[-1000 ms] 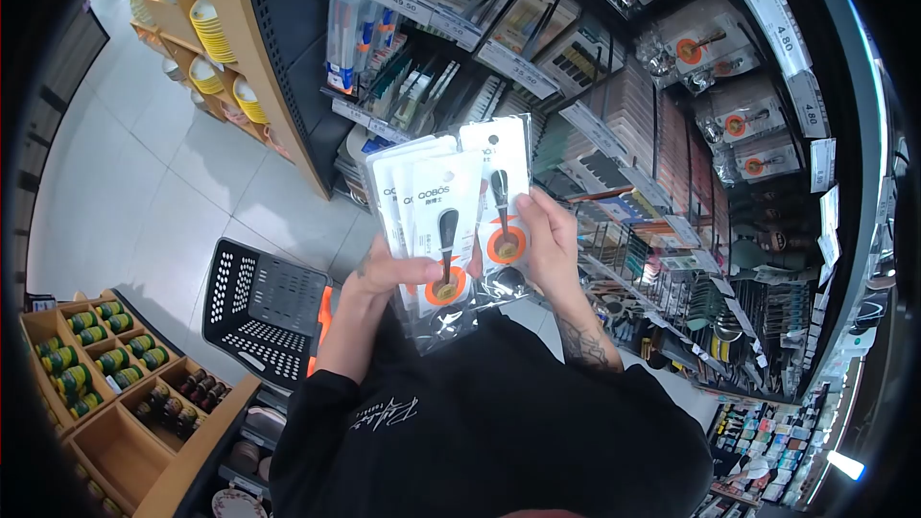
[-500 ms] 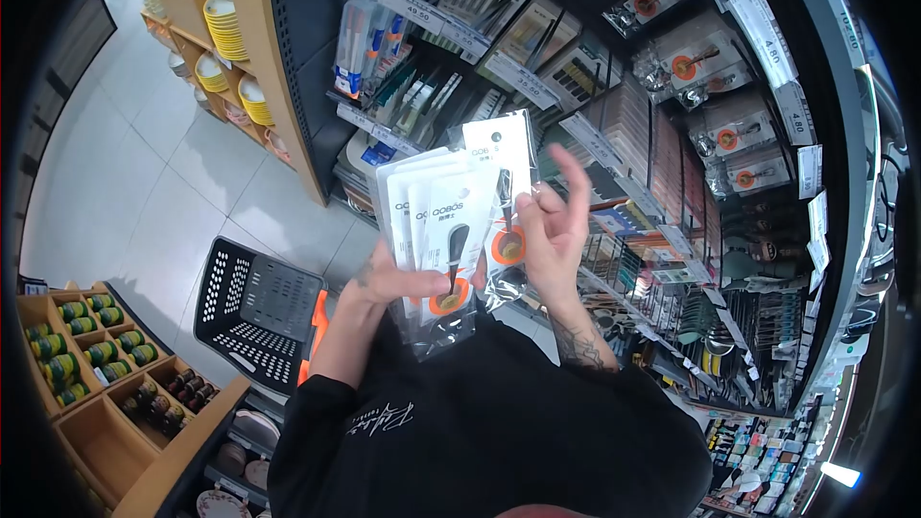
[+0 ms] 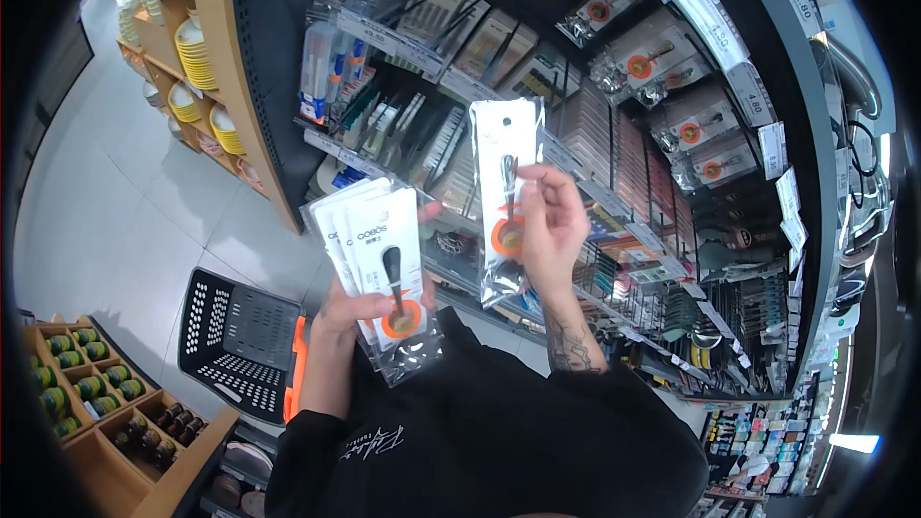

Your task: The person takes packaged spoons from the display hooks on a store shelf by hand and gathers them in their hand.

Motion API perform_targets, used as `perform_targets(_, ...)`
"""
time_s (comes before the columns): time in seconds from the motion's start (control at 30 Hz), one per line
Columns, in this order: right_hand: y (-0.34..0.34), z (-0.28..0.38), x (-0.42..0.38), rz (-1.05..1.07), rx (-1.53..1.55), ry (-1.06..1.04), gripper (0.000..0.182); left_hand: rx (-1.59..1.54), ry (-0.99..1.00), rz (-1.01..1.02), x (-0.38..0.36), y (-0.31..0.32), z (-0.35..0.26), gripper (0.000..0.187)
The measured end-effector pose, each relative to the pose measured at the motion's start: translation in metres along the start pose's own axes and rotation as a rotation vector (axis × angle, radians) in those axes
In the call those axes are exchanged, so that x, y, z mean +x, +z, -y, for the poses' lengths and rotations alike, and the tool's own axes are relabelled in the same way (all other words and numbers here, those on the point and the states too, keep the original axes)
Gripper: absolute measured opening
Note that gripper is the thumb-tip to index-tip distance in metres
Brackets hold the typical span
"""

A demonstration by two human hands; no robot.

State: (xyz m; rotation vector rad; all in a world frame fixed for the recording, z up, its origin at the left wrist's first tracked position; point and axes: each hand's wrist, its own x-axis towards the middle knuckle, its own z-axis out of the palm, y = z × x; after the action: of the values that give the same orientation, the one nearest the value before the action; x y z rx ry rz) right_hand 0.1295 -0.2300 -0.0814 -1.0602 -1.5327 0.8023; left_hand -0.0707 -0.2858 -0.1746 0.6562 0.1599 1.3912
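Observation:
My left hand (image 3: 347, 311) is closed around several fanned-out spoon packets (image 3: 376, 223), white cards in clear plastic with a dark handle and an orange circle. Its thumb presses on the front card. To the right, my right hand (image 3: 558, 232) pinches a single spoon packet (image 3: 499, 141) of the same look, held upright and apart from the stack. The thumb and index finger grip its right edge. Clear wrap hangs loose below the cards.
A tall shelf rack (image 3: 537, 125) of packaged kitchenware with price labels (image 3: 708, 17) stands ahead and right. More hanging packets (image 3: 645, 65) are at upper right. A black basket (image 3: 240, 336) with an orange handle sits lower left, near a wooden bin unit (image 3: 106, 441) of jars.
My hands have moved apart: the left went left and down with its stack, while the right drew its single packet clear of it. The right index finger, raised before, now bends onto the packet.

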Motion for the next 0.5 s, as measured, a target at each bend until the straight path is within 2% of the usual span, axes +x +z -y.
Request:
perform_targets(0.1, -0.015, 0.001, 0.017, -0.095, -0.049, -0.088, 0.019, -0.02, -0.048, -0.031, -0.005, -0.006, 0.01, 0.109)
perform_targets(0.23, -0.035, 0.007, 0.068, -0.29, -0.178, -0.334, 0.018, -0.081, -0.128, -0.02, -0.008, -0.007, 0.025, 0.106)
perform_targets(0.3, -0.041, 0.011, 0.094, -0.362, -0.134, -0.369, 0.018, -0.092, -0.165, -0.012, -0.011, -0.007, 0.03, 0.105)
perform_targets(0.33, -0.041, 0.016, 0.103, -0.395, -0.109, -0.368, 0.018, -0.134, -0.177, 0.044, -0.013, -0.009, 0.034, 0.099)
perform_targets(0.37, -0.045, 0.014, 0.113, -0.393, -0.111, -0.366, 0.018, -0.174, -0.186, 0.099, -0.014, -0.011, 0.037, 0.093)
perform_targets(0.43, -0.054, 0.012, 0.13, -0.425, -0.056, -0.471, 0.018, -0.176, -0.204, 0.113, -0.015, -0.014, 0.043, 0.094)
perform_targets(0.5, -0.06, 0.016, 0.138, -0.422, -0.061, -0.485, 0.018, -0.165, -0.213, 0.125, -0.016, -0.014, 0.046, 0.096)
